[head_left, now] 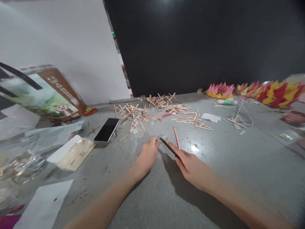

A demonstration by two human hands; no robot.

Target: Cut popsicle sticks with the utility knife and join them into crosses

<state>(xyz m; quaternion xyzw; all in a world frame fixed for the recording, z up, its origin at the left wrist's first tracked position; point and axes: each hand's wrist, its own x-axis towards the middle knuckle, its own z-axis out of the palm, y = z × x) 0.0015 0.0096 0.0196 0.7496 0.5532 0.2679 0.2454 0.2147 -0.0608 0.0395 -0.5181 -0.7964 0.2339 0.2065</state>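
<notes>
My left hand [148, 153] is closed in a pinch on a thin wooden stick [163, 139], whose pale end points right. Close by on the right, my right hand [190, 165] grips a slim black tool [169, 147] with a small yellow patch; its kind is unclear. The tool's tip is beside the stick; whether they touch I cannot tell. A pink patterned rod [176, 136] rises just behind my right fingers, its lower end hidden by them. Beyond both hands lie heaps of wooden craft sticks [133, 113], many crossed into star shapes, and more loose sticks [195, 121].
At left are a phone [106, 130], a plastic-wrapped packet [76, 152], white paper [45, 203] and a printed bag [59, 98]. Pink, yellow and red paper crowns [220, 91] stand at the back right, near a glue stick [227, 102] and a white cable [245, 116]. A dark panel [202, 44] bounds the table's back.
</notes>
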